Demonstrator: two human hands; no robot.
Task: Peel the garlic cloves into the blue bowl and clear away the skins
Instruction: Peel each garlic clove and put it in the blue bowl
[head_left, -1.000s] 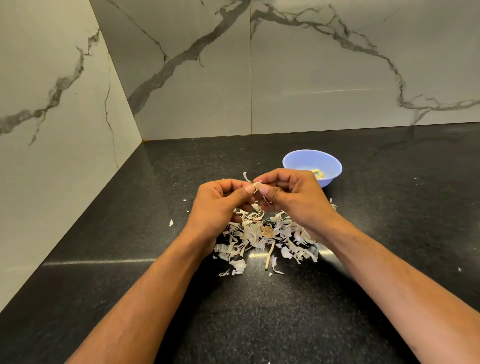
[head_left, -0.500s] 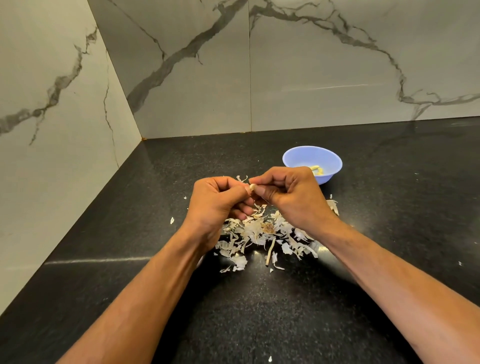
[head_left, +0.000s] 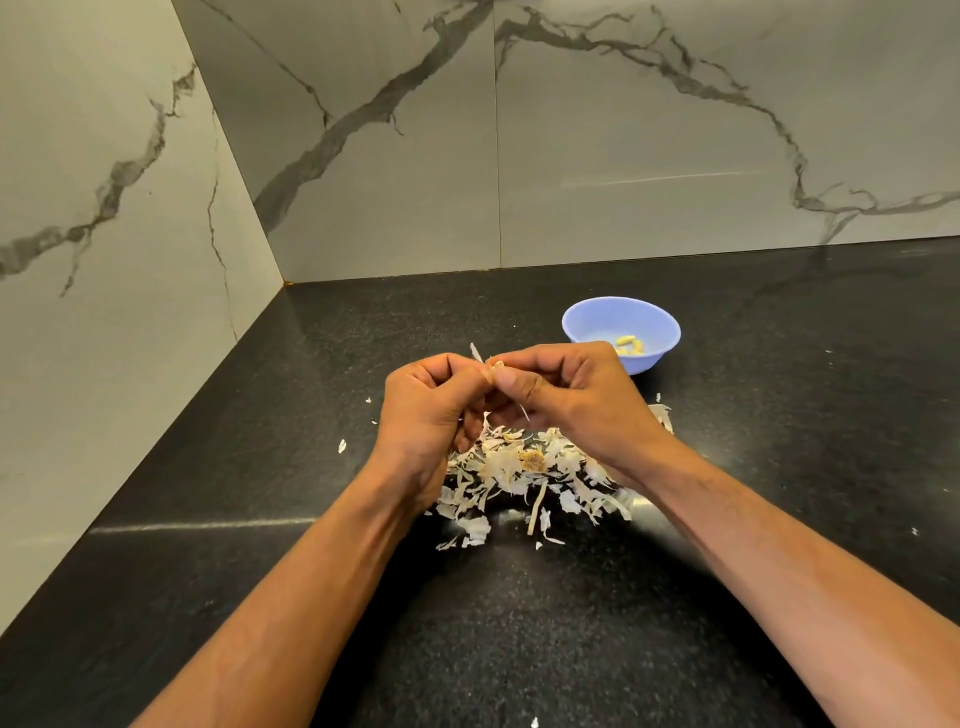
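Polished black speckled stone counter (head_left: 727, 519) with glossy reflections, smooth veined grey marble-look wall tiles (head_left: 623, 130) upper frame with slight sheen, smooth matt blue plastic bowl (head_left: 597, 317) right of centre, dry papery off-white garlic skins (head_left: 519, 467) mid-frame, thin and flaky.

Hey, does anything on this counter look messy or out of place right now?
Only peeling mess: a pile of garlic skins lies on the black counter under both hands, with stray flakes scattered left. The blue bowl sits upright, unspilled.
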